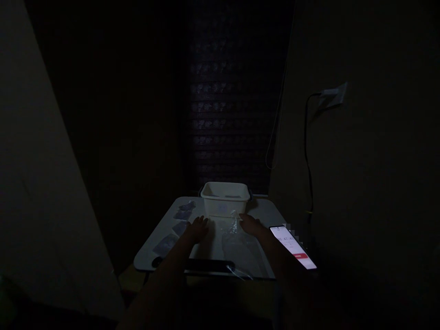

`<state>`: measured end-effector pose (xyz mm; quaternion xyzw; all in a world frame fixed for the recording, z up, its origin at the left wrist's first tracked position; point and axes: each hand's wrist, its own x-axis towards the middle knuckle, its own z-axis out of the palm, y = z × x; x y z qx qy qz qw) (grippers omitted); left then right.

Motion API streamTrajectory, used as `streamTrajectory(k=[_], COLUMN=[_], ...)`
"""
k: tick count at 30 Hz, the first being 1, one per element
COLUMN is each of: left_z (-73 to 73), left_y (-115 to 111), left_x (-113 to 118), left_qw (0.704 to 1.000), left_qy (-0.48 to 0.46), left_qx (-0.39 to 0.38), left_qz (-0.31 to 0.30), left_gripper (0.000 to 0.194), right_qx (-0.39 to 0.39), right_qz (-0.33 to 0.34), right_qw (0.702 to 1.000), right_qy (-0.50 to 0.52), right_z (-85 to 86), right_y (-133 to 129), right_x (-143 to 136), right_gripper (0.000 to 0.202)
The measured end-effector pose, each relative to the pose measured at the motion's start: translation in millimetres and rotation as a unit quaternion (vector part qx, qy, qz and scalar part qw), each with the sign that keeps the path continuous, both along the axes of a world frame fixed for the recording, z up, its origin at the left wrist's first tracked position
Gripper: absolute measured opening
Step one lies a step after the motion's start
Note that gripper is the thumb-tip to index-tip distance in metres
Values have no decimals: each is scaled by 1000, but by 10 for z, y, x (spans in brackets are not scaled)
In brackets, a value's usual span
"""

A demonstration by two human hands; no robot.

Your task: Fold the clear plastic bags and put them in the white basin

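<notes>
Both arms reach over a small white table (215, 238) in a dark room. My left hand (199, 228) is over the table's middle, palm down with its fingers a little apart and nothing seen in it. My right hand (250, 224) is beside the upper end of a clear plastic bag (240, 250); its fingers are dim, and whether they grip the plastic is unclear. Just beyond the hands stands a white bin (225, 206) with dark handles. Several flat clear packets (165, 245) lie in a row along the table's left side.
A lit phone (294, 247) is at the table's right edge. A dark bar (209, 265) runs along the near edge. On the right wall, a black cable (307, 156) hangs from a plug (330, 92). Behind the table is a dark blind (209, 110).
</notes>
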<state>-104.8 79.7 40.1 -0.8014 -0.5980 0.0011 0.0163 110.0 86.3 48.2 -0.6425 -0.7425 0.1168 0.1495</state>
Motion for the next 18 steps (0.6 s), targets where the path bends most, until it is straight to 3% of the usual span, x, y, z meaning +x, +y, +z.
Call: streamTrajectory(k=[8, 13, 18], left_z=[-123, -148, -307], left_y=[183, 350, 459], left_x=[174, 233, 242], left_qw=[999, 997, 992], left_qy=[4, -9, -19], left_qx=[30, 81, 126], left_qz=[-12, -17, -7], left_gripper=[37, 30, 28], right_qx=[-62, -21, -4], right_qz=[-11, -20, -21], right_qw=[995, 993, 995], right_qy=[-74, -111, -99], right_z=[-170, -253, -333], right_y=[126, 301, 470], right_x=[29, 29, 68], right_gripper=[40, 31, 29])
